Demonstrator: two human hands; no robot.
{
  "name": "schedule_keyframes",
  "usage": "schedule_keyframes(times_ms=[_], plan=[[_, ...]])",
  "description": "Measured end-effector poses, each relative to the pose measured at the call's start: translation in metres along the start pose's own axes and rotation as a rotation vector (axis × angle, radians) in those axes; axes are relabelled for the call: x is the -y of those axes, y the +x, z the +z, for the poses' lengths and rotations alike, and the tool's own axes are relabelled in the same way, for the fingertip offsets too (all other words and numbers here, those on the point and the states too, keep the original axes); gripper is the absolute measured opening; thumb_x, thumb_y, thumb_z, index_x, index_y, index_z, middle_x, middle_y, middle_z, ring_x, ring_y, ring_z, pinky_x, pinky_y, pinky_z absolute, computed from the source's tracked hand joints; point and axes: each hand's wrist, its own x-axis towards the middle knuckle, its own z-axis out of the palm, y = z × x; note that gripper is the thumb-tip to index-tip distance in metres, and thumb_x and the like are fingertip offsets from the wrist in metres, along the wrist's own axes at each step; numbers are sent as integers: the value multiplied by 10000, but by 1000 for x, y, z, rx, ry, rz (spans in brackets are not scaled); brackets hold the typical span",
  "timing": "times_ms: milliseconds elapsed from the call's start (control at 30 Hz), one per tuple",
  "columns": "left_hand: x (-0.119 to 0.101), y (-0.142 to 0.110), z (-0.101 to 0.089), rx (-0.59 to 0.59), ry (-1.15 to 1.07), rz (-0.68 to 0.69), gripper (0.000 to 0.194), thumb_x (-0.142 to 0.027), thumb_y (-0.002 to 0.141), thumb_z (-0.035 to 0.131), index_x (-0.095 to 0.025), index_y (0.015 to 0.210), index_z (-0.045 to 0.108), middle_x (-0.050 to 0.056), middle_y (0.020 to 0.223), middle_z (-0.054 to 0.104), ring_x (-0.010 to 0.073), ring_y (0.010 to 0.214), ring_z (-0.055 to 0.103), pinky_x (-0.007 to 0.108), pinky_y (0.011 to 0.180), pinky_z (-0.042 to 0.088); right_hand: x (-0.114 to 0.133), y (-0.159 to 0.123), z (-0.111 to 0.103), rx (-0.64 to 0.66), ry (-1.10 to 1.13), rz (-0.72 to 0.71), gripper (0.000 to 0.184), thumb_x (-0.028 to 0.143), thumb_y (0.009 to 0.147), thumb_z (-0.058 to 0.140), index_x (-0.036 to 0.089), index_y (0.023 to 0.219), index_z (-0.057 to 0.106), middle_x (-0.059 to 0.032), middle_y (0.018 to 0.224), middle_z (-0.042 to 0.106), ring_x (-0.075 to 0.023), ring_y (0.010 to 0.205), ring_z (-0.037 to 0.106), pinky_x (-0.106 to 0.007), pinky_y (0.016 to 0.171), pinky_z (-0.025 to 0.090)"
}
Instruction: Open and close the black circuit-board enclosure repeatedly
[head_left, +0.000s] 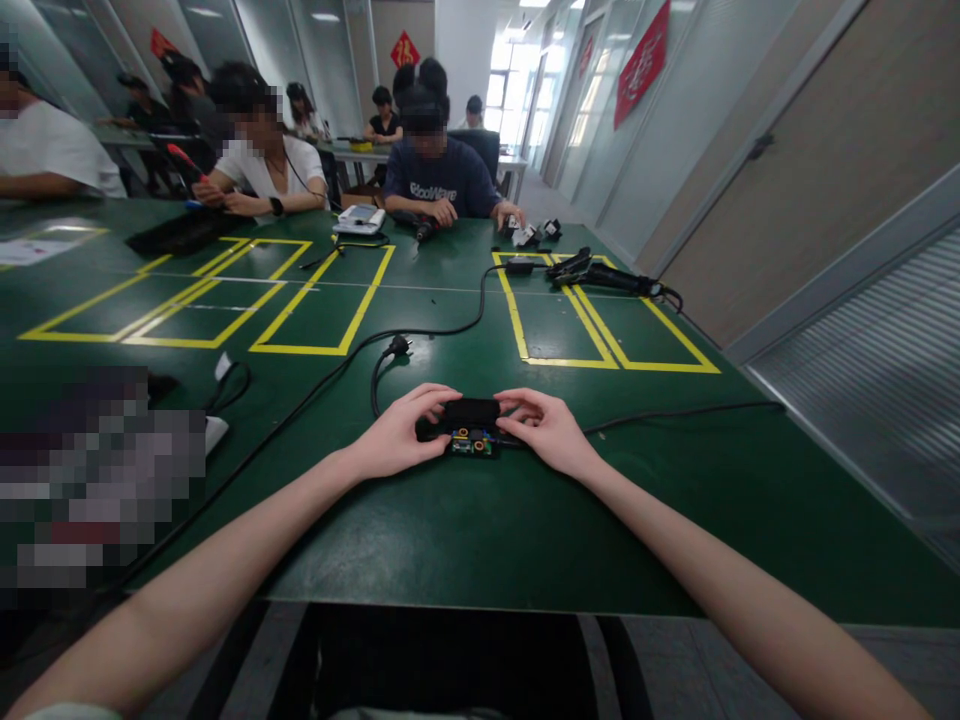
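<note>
1. Head view, your grip: your left hand point(401, 435) and right hand point(556, 430) have their fingers closed on opposite ends of a black cover point(472, 410), right in front of you over the table. The open circuit board point(472, 443) sits just on your side of it, parts showing. Can't tell if the two touch.

2. Same view, what could bite you: your left thumb is right by the board's edge, so a slip there could knock a component, I'd guess. Tilt the cover unevenly and it might catch on the board. That cable point(517, 442) by your right fingers could tug the whole lot sideways if it gets snagged.

3. Same view, surface: you're on a green table point(480, 550) with yellow tape point(300, 350) boxes. A black plug point(398, 346) lies beyond your left hand, a corded tool point(600, 275) farther off on the right. Stuff at the left is pixelated out.

4. Same view, room: co-workers across the table, one point(442, 175) in a dark tee, glass partitions, red banner point(643, 62) on the right, bright window point(499, 95) at the back.
</note>
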Motion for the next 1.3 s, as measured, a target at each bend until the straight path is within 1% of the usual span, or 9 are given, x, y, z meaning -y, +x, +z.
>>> schedule_keyframes(times_ms=[200,300,500,600,667,733,867,1167,1300], plan=[[2,0,0,13,7,5,467,-190,863,661,-191,1328,616,128,1361,611,192,1007,675,392,935,604,3,0,0,9,-3,-14,369,326,772,772,182,1111,744,-73,991,761,-150,710,687,-284,637,581],[2,1,-1,11,10,5,465,-184,857,664,-201,1320,619,115,1344,620,191,1008,674,390,936,602,3,0,0,7,-15,-23,374,353,785,773,185,1118,741,-72,989,758,-149,708,682,-271,604,565],[0,0,-1,-8,10,-39,521,-207,837,696,-224,1348,596,87,1267,651,190,976,672,361,884,611,5,-2,0,10,13,-35,402,471,901,695,179,1177,712,-67,939,743,-172,738,719,-282,611,566],[-3,0,-2,14,9,-23,394,-200,859,670,-214,1251,643,72,1169,674,188,949,677,347,866,607,10,-4,-2,34,-3,-70,387,496,933,655,186,1154,722,-64,913,751,-182,765,723,-305,665,586],[-4,0,-3,48,2,33,272,-176,862,638,-193,1130,681,71,1120,664,182,940,677,333,870,594,14,-6,-4,64,-24,-90,367,488,941,648,186,1129,738,-70,911,764,-192,787,727,-319,706,593],[-5,0,-3,86,10,81,241,-159,833,640,-184,1068,690,73,1111,642,188,962,671,331,888,579,17,-7,-5,89,-54,-104,344,472,945,651,186,1105,756,-75,908,774,-201,803,730,-331,737,592],[-7,0,-4,137,50,78,286,-171,774,697,-198,1059,679,63,1111,616,214,1023,652,346,934,548,21,-9,-6,118,-104,-130,303,451,945,655,196,1056,777,-72,913,775,-206,808,724,-338,746,587],[-9,0,-2,143,78,48,257,-178,789,684,-205,1041,638,58,1116,607,206,1006,640,327,893,528,19,-8,-7,151,-153,-205,248,397,967,635,201,1008,781,-76,974,752,-196,816,710,-335,751,591],[-8,-1,-3,138,86,76,221,-220,818,690,-200,1033,638,59,1101,611,208,1001,643,334,897,529,18,-7,-7,141,-172,-279,192,351,955,660,199,976,774,-65,930,743,-177,773,685,-306,692,575]])
